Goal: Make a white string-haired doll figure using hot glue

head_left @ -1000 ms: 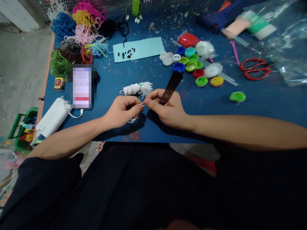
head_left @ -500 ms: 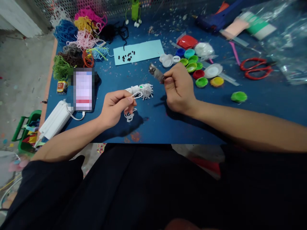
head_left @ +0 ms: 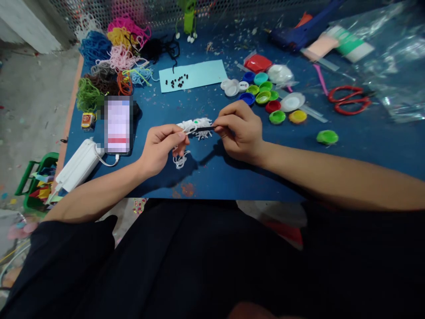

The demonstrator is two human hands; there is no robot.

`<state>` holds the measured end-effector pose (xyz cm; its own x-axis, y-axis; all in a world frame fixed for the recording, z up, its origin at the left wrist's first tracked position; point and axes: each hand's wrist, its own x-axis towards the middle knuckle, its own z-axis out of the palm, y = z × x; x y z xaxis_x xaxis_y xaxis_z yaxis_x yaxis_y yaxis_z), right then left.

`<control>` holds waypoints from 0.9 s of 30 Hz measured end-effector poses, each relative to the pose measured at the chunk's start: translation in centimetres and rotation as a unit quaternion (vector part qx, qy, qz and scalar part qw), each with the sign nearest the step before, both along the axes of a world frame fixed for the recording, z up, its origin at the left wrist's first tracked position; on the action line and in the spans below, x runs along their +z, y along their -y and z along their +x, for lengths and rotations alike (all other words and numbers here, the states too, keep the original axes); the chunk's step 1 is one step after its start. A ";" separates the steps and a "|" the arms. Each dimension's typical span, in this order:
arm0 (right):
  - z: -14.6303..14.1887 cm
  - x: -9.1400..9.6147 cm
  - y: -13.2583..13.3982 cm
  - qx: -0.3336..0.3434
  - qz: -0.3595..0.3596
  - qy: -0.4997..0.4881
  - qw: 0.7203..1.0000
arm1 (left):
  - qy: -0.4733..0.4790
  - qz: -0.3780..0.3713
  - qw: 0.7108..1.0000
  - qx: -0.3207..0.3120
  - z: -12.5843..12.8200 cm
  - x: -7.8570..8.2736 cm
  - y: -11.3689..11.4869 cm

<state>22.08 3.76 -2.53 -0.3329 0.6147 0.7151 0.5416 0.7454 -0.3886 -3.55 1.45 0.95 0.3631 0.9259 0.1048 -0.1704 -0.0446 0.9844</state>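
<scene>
My left hand (head_left: 162, 146) is closed in a pinch on a loop of white yarn (head_left: 180, 158), whose loose end hangs below the fingers. My right hand (head_left: 241, 130) is closed around a dark, thin blade-like tool (head_left: 205, 129) that points left towards the yarn loop. Just behind the tool's tip, a white yarn bundle with frayed ends (head_left: 195, 125) lies on the blue table (head_left: 212, 177). The two hands sit close together near the table's front edge.
Coloured bottle caps (head_left: 265, 95) lie right of my hands, a green cap (head_left: 327, 137) farther right. Red scissors (head_left: 350, 99), a glue gun (head_left: 299, 33), plastic bags, yarn skeins (head_left: 109, 62), a light blue card with beads (head_left: 192, 75), a phone (head_left: 117, 122) and a power bank (head_left: 78, 164) are around.
My right hand came down and left from its raised position, turning the tool level so its tip points at the yarn loop. My left hand stays pinched on the yarn.
</scene>
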 end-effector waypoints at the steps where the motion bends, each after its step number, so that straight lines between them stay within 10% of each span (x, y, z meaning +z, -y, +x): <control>1: -0.1 0.0 0.1 0.012 0.002 -0.009 1.000 | -0.003 0.001 1.000 -0.005 0.0 -0.1 -0.1; 14: -1.6 1.4 3.2 0.146 -0.207 -0.069 0.965 | -0.170 0.111 0.967 -0.151 0.9 0.6 0.7; 21: -1.9 1.4 3.1 0.067 -0.245 -0.221 0.942 | -0.158 0.173 0.968 -0.088 0.5 1.1 0.4; 27: -1.4 1.3 1.1 0.091 -0.322 -0.382 0.862 | -0.169 0.218 0.959 -0.061 0.3 1.0 1.2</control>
<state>20.71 2.66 -1.20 -0.0492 0.9535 0.2975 -0.1576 0.2867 -0.9450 -3.23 0.29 1.95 0.5471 0.7694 0.3297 0.1258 -0.4649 0.8764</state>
